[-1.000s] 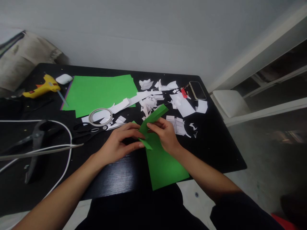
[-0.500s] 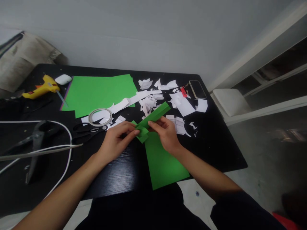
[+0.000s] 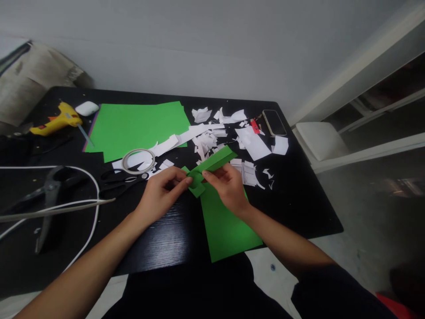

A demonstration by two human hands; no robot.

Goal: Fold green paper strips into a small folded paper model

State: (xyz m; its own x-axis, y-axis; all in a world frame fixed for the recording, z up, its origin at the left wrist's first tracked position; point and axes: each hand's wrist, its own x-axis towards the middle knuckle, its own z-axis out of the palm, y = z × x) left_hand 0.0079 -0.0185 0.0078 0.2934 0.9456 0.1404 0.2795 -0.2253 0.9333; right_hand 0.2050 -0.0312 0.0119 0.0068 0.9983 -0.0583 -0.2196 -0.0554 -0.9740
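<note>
Both of my hands work a folded strip of green paper (image 3: 215, 160) above the black table (image 3: 292, 195). My left hand (image 3: 161, 195) pinches the strip's lower folded end, fingers closed on it. My right hand (image 3: 227, 186) pinches the strip just beside that, with the long end sticking up and to the right. Under my right hand lies a larger green sheet (image 3: 226, 226) that hangs over the table's front edge.
A big green sheet (image 3: 136, 126), tape roll (image 3: 138, 161), black scissors (image 3: 122, 180), white paper scraps (image 3: 232, 137), phone (image 3: 274, 122), yellow glue gun (image 3: 56, 120), white case (image 3: 86, 108), pliers (image 3: 46, 199) and a white cable (image 3: 93, 199) lie on the table. A white stool (image 3: 320, 141) stands at right.
The strip's lower end has been folded up and over; my hands have drawn closer together on it and risen slightly. The other things have stayed put.
</note>
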